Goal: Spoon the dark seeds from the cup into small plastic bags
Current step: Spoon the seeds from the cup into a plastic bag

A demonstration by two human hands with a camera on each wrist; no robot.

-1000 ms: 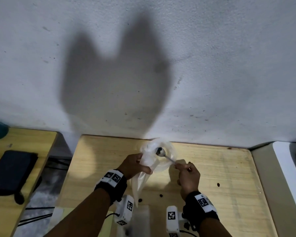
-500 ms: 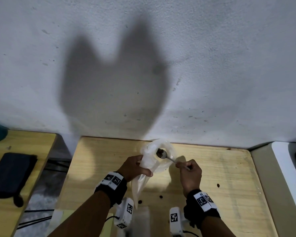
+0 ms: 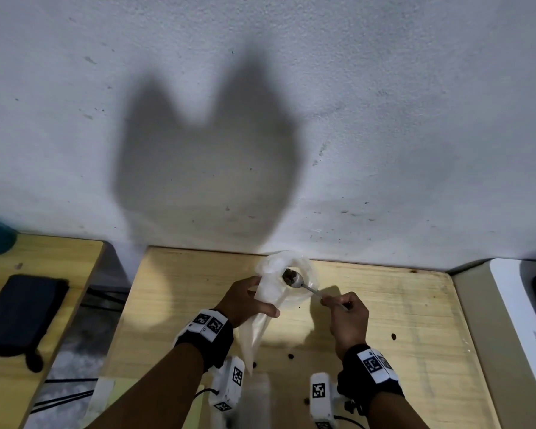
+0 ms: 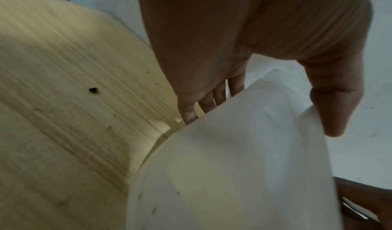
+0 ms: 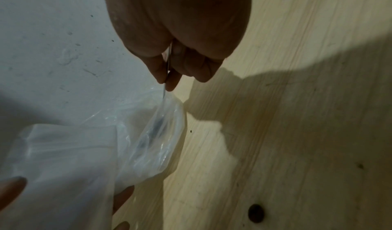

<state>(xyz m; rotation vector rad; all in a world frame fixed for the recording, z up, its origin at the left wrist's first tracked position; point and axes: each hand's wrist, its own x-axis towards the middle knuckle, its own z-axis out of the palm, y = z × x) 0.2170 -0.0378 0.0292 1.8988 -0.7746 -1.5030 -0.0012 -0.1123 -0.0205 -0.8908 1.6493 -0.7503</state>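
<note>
My left hand (image 3: 246, 301) grips a translucent plastic bag (image 3: 257, 329) below its mouth, thumb (image 4: 335, 109) on one side and fingers (image 4: 212, 101) on the other. The mouth is open and round, near the wall. My right hand (image 3: 344, 311) pinches the handle of a metal spoon (image 3: 291, 278). The spoon's bowl holds dark seeds and sits in the open mouth. In the right wrist view the spoon (image 5: 168, 62) runs from my fingers down into the clear plastic of the bag (image 5: 148, 133). I cannot make out the cup apart from the plastic.
Loose dark seeds (image 3: 393, 336) lie scattered on the wooden table (image 3: 430, 305), which butts against a white wall. A dark pouch (image 3: 19, 314) lies on a second table to the left. A white appliance (image 3: 514, 305) stands at the right edge.
The spoon's bowl has stayed at the bag's mouth, drawn back slightly to the right with my right hand. My left hand keeps its hold on the bag.
</note>
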